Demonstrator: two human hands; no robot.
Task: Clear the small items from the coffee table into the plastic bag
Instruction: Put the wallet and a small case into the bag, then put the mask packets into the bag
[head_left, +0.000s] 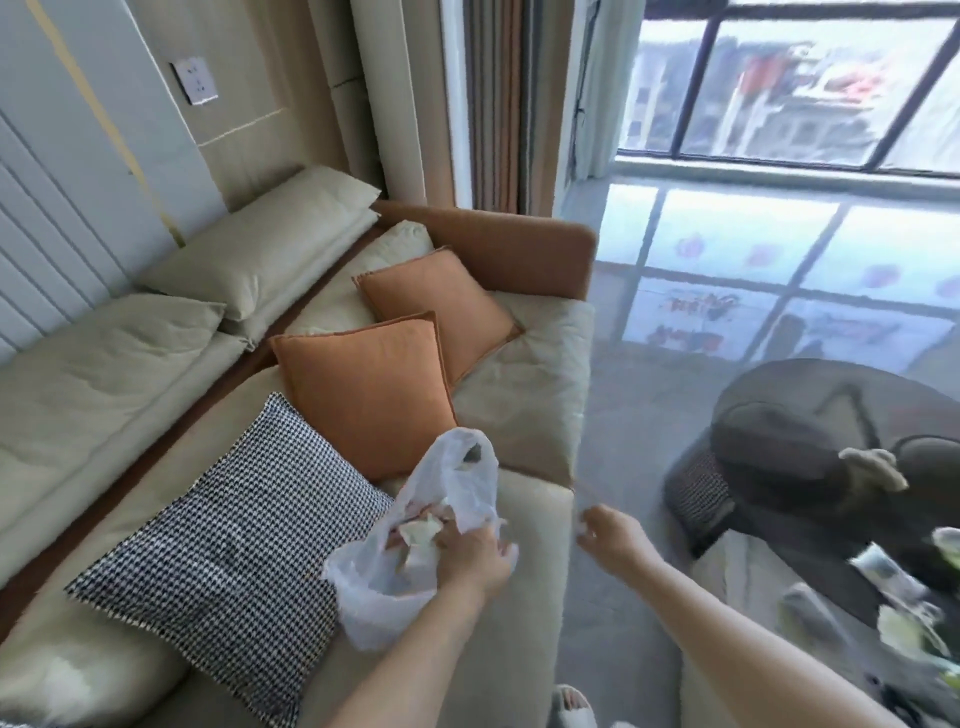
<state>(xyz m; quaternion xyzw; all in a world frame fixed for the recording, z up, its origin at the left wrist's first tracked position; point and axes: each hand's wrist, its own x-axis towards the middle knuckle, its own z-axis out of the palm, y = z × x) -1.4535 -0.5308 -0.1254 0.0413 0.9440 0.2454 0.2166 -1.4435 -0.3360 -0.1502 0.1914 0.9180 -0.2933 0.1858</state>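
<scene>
A thin white plastic bag is held up over the cream sofa, just beside the houndstooth cushion; crumpled paper scraps are seen through its wall. The bag is gripped at its mouth by the left hand, fingers curled round the gathered plastic. The right hand is held near the bag, apart from it, over the sofa's edge; it is blurred, its fingers appear loosely bent, and whether anything is pinched cannot be told. Two orange cushions are propped behind the houndstooth one. The dark round coffee table is seen at the right, well apart from the bag, with blurred small items lying on its near edge. A slippered foot is visible at the bottom edge.
</scene>
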